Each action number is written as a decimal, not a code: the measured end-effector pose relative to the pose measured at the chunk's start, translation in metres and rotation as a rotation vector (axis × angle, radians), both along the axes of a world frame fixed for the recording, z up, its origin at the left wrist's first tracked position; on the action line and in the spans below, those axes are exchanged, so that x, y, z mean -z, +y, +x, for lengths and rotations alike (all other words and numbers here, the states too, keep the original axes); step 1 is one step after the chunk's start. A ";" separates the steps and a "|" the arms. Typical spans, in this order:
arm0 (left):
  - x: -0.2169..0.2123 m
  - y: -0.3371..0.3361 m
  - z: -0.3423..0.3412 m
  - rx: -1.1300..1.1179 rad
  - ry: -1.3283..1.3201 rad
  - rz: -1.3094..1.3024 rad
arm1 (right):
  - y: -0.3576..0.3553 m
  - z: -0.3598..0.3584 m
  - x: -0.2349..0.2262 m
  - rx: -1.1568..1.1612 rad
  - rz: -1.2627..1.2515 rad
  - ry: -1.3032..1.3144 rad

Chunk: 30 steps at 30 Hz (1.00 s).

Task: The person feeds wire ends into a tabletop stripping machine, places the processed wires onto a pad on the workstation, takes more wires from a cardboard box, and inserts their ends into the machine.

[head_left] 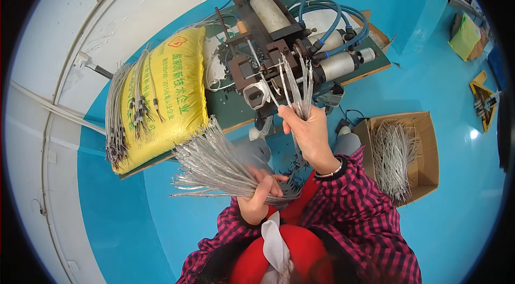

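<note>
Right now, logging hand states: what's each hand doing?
Left hand: closed on a bundle of grey cables.
Right hand: closed on a few grey cables at the machine.

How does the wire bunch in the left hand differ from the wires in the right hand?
The bundle in the left hand is thick, with many wires; the wires in the right hand are only a few. The bundle fans out sideways to the person's left, while the few wires point up toward the pneumatic machine. The left hand grips low, the right hand is raised. Both are grey cut wires.
</note>
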<state>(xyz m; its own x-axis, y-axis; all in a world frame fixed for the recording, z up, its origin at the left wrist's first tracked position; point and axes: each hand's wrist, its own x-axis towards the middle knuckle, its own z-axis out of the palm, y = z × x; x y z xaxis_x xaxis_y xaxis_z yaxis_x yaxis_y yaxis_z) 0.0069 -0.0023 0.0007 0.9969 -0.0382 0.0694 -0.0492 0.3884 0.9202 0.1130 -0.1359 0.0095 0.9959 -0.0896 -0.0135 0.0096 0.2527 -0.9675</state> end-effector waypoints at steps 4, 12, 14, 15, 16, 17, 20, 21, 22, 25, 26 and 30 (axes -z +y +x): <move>0.001 0.000 -0.001 -0.006 0.001 -0.005 | -0.001 0.000 0.000 -0.018 -0.006 0.013; 0.000 0.000 -0.001 0.001 0.015 0.021 | 0.000 0.003 0.003 -0.014 0.008 0.016; -0.002 0.000 0.000 -0.006 -0.010 0.037 | 0.001 0.004 0.001 -0.009 -0.035 -0.016; -0.003 0.000 -0.001 -0.009 -0.004 0.037 | 0.001 0.004 0.001 -0.012 -0.035 -0.010; -0.003 -0.001 -0.002 -0.008 0.006 0.026 | 0.001 0.003 0.000 -0.006 -0.019 -0.011; -0.003 -0.001 -0.001 -0.008 0.010 0.015 | 0.001 0.004 0.000 0.000 -0.003 -0.019; -0.003 0.000 -0.001 -0.007 0.006 0.012 | 0.002 0.004 0.004 -0.011 0.023 -0.022; -0.002 0.001 -0.001 -0.013 0.000 0.009 | 0.002 0.003 0.003 -0.017 0.020 -0.028; -0.002 0.001 -0.001 -0.001 0.006 0.010 | 0.001 0.001 0.001 -0.015 0.024 -0.026; -0.001 0.005 0.000 0.004 0.001 -0.021 | -0.004 -0.010 0.001 -0.066 0.043 -0.057; -0.001 0.006 -0.001 0.004 -0.001 -0.050 | -0.006 -0.016 0.002 -0.112 0.062 -0.081; -0.003 0.004 -0.001 0.032 0.015 -0.004 | -0.013 -0.030 0.015 -0.247 0.163 -0.143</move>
<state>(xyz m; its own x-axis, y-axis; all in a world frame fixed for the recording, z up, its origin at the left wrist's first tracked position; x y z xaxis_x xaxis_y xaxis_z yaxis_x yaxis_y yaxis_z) 0.0063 0.0014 0.0032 0.9961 -0.0695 0.0548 -0.0232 0.3931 0.9192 0.0829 -0.1485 -0.0052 0.9801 0.1467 0.1339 0.0618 0.4158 -0.9074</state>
